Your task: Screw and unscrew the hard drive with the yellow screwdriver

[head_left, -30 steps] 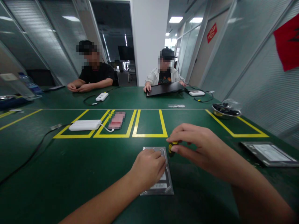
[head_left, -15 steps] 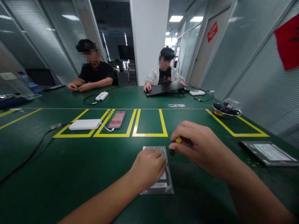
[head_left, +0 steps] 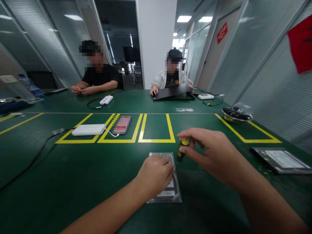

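Observation:
A silver hard drive (head_left: pixel 168 194) lies flat on the green table. Over it rests my left hand (head_left: pixel 156 172), its fingers curled together, hiding much of the drive's upper surface. Whatever the fingertips pinch by the drive's right edge is hidden. My right hand (head_left: pixel 203 144) holds a small yellow-and-black screwdriver (head_left: pixel 181 150) by the handle, thumb and index finger loosely around it. The screwdriver is tilted, and its thin shaft runs down to the drive's right edge beside my left fingertips; the tip itself cannot be made out.
A second hard drive (head_left: pixel 284 160) lies at the right. Farther back stands a bowl of dark parts (head_left: pixel 237 115). A white power bank (head_left: pixel 89 130) with cables and a phone (head_left: pixel 122 124) lie among yellow tape marks (head_left: pixel 156 141). Across the table, a person handles a black panel (head_left: pixel 173 92); another person sits at the left.
My right fingers have loosened and spread along the screwdriver, so more of its handle shows. The left hand and the drive stay put. Across the table, the black panel has shifted slightly.

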Motion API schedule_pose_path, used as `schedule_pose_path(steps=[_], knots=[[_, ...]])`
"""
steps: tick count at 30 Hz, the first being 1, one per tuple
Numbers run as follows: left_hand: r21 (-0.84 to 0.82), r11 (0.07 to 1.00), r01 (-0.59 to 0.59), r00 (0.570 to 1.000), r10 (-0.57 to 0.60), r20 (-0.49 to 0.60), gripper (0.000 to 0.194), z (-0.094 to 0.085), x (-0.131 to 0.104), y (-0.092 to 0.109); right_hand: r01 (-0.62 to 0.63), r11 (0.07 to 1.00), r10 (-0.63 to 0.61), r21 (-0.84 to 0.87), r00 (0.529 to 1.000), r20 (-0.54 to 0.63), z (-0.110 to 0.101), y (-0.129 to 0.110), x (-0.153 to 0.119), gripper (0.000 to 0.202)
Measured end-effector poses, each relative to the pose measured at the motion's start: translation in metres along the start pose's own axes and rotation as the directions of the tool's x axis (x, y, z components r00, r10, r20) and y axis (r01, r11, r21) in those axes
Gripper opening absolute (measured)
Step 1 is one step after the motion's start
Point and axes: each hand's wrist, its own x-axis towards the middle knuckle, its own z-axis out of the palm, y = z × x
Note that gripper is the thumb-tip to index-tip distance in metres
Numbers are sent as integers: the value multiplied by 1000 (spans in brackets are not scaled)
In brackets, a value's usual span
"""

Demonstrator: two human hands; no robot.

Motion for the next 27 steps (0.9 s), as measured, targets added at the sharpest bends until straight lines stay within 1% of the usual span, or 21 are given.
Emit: schedule_pose_path(steps=[2,3,5,7,8,11,14,17,20,21,24,27], knots=[[2,1000,0,1000,0,2,18,0,0,0,0,1000,0,28,1000,-9,0,-1,-1,22],[4,1000,1,1000,-1,4,17,0,1,0,13,999,-12,49,1000,-6,0,-1,-2,21],[7,1000,3,1000,-3,7,17,0,1,0,29,996,-30,83,1000,7,0,-2,-1,15],[10,1000,0,1000,0,10,17,0,1,-1,20,997,-22,77,999,27,1,-3,0,6],[11,1000,-2,1000,1,9,17,0,1,-1,9,998,-11,65,1000,29,1,-3,1,5],[9,1000,-1,1000,1,6,17,-1,1,0,-24,998,23,50,999,22,1,-2,1,11],[5,1000,3,1000,-3,9,17,-1,0,0,-11,998,8,69,999,34,1,-2,-1,18],[7,1000,0,1000,0,5,17,0,0,0,26,997,-28,75,999,31,0,-3,-1,13],[9,1000,-5,1000,5,3,17,1,0,0,2,999,-3,45,1000,29,0,-3,1,3],[11,1000,-5,1000,5,5,17,1,0,0,-6,999,5,36,1000,30,0,-3,2,3],[20,1000,-3,1000,3,13,16,0,0,0,-40,999,40,30,999,21,-1,-2,2,13],[20,1000,-1,1000,1,15,15,1,0,0,-89,995,86,40,994,68,-3,-3,0,19]])
